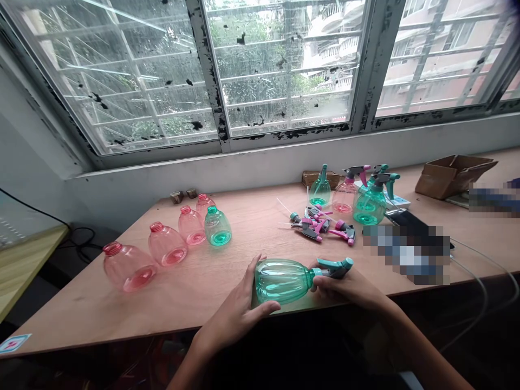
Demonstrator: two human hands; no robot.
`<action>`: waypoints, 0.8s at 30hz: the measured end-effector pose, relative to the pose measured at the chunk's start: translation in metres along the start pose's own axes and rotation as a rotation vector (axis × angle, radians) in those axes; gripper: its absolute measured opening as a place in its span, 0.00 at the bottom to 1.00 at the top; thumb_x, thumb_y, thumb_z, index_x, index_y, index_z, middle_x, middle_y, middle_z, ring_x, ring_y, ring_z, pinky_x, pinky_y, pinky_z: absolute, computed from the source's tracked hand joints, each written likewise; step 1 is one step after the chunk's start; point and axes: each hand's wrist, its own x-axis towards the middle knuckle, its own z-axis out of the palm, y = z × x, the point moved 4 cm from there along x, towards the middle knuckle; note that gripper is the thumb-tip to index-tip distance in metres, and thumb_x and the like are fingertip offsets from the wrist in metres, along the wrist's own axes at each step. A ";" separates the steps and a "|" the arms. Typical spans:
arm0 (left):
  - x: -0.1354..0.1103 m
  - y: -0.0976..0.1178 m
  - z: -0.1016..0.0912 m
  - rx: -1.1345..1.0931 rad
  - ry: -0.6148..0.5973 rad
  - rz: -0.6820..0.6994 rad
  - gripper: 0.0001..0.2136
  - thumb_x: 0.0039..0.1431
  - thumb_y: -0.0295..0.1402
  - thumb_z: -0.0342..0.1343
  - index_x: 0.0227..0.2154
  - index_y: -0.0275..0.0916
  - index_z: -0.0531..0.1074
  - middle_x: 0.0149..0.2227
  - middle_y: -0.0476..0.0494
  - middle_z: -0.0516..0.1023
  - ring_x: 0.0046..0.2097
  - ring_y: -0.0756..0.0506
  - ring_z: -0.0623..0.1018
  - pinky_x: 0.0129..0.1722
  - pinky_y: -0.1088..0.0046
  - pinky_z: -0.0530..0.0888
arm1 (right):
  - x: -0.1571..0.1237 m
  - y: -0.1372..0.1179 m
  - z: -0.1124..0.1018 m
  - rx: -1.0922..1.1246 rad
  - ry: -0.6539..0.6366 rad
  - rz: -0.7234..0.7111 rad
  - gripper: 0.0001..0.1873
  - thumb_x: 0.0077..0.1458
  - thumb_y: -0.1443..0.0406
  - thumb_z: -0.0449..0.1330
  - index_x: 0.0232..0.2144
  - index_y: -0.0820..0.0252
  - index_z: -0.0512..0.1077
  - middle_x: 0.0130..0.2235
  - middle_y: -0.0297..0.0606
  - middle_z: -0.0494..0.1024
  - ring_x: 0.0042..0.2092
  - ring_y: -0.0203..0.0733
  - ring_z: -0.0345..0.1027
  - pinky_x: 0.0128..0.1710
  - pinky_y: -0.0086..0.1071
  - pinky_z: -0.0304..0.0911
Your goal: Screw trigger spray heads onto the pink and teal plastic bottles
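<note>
A fluted, translucent green bottle (281, 280) is held near the worktop's edge (81, 314) — long axis crosswise, trigger head (335, 266) pointing right. Left fingers (265, 310), half-spread, cup its base; right fingers (324, 282) pinch its neck.

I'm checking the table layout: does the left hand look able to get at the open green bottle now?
Probably not right now: the left hand is around the spray bottle. Once free, it likely could, as nothing stands between it and the open green bottle.
</note>
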 end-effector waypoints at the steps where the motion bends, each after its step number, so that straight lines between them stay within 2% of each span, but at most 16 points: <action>1: 0.000 0.000 0.000 0.000 -0.001 -0.007 0.42 0.66 0.46 0.59 0.72 0.47 0.37 0.73 0.38 0.47 0.71 0.34 0.55 0.69 0.53 0.55 | 0.000 0.000 0.000 0.002 -0.002 0.002 0.22 0.51 0.52 0.70 0.40 0.61 0.72 0.30 0.34 0.80 0.28 0.37 0.66 0.30 0.31 0.63; 24: 0.000 0.002 -0.001 -0.001 0.013 -0.016 0.41 0.65 0.45 0.60 0.71 0.47 0.40 0.73 0.38 0.49 0.71 0.32 0.55 0.69 0.52 0.56 | -0.001 -0.002 0.000 -0.046 -0.008 -0.005 0.19 0.53 0.51 0.68 0.39 0.59 0.73 0.30 0.34 0.80 0.28 0.39 0.68 0.30 0.32 0.64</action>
